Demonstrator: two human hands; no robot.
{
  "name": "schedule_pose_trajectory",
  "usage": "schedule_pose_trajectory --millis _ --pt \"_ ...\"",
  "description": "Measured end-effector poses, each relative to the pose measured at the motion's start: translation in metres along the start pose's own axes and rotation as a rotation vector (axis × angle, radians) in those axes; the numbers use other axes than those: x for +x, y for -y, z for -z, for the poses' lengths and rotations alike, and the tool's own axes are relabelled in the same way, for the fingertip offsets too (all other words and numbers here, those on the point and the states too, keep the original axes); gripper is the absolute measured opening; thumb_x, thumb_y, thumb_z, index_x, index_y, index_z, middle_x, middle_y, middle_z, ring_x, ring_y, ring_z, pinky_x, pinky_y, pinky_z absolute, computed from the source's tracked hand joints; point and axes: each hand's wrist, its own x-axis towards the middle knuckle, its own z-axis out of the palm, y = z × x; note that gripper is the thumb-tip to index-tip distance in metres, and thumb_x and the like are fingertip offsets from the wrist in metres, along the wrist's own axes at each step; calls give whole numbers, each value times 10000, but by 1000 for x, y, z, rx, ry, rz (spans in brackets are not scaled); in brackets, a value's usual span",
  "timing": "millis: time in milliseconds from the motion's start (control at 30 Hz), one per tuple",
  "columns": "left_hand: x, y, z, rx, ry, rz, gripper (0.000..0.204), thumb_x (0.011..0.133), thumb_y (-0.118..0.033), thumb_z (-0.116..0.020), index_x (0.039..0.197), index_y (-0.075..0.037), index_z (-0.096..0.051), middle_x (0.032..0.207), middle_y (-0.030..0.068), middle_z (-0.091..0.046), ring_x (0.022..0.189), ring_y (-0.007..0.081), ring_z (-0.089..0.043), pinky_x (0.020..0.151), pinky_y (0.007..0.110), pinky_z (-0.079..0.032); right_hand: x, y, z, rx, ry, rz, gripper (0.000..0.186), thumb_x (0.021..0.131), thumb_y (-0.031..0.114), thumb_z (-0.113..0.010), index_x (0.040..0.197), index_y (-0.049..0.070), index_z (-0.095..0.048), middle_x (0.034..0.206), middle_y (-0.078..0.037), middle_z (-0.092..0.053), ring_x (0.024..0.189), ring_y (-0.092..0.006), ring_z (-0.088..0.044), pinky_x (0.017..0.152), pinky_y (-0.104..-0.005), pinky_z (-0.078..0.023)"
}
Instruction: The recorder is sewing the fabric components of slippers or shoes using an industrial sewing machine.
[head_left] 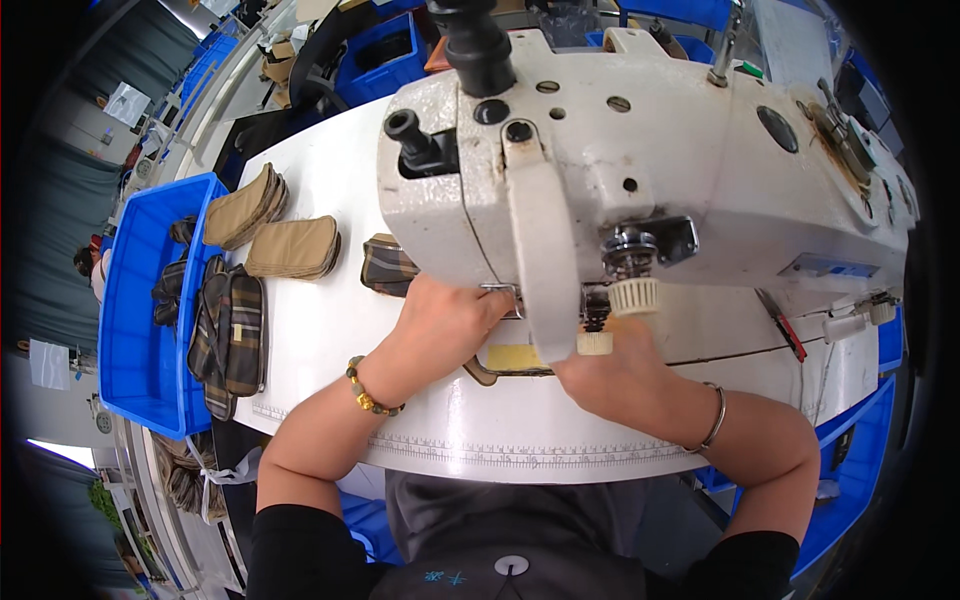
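Note:
A white industrial sewing machine (650, 140) stands over a white worktable (520, 430). My left hand (445, 325), wearing a bead bracelet, is closed by the presser foot, its fingertips pinching something I cannot make out. My right hand (610, 370), with a metal bangle, lies behind the machine's cream knobs (634, 296), its fingers mostly hidden. Between my hands is a dark-edged piece with a yellow patch (512, 358). A plaid piece (388, 265) lies just beyond my left hand.
Two stacks of tan pieces (285, 245) and plaid pouches (225, 335) lie on the left, beside a blue bin (135, 350). A red-handled tool (785, 330) lies at right. Other blue bins (375, 70) surround the table. Another person (98, 268) is at the far left.

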Motion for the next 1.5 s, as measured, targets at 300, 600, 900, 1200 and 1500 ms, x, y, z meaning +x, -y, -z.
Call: schedule_pose_trajectory --millis 300,600,900,1200,1500 --pt "-3 1 -4 65 4 -7 160 727 -144 -668 864 -100 -740 801 -3 -651 806 176 -627 696 328 -497 5 1 10 -179 95 25 220 747 81 -627 953 44 -693 698 -70 -627 554 -217 -585 473 -352 -418" --pt "-39 -47 34 172 -299 -119 169 716 -118 -734 885 -108 -730 802 -56 -607 711 121 -548 619 284 -416 17 12 57 309 211 -422 231 915 229 -609 846 22 -686 664 -113 -660 524 -263 -610 484 -368 -483" --pt "-60 -128 46 -32 -310 -289 217 791 -282 -772 957 -148 -733 929 -45 -655 890 152 -581 856 362 -434 -80 90 65 1303 -188 -934 212 979 172 -607 912 -23 -656 673 -5 -608 498 -51 -554 448 -202 -435" --pt "-88 -29 61 168 -244 117 216 876 -134 -675 1068 -36 -674 1054 107 -645 970 332 -573 927 445 -414 -212 124 91 786 -1509 -1122 300 1002 119 -538 1262 -30 -532 1209 -171 -657 613 -94 -625 524 -211 -494" --pt "-106 117 77 324 -301 435 113 876 -55 -622 955 -20 -695 987 163 -676 896 373 -624 799 445 -500 -137 117 60 286 -714 -856 110 882 2 -670 990 -13 -687 872 -118 -713 613 -144 -633 554 -228 -487"
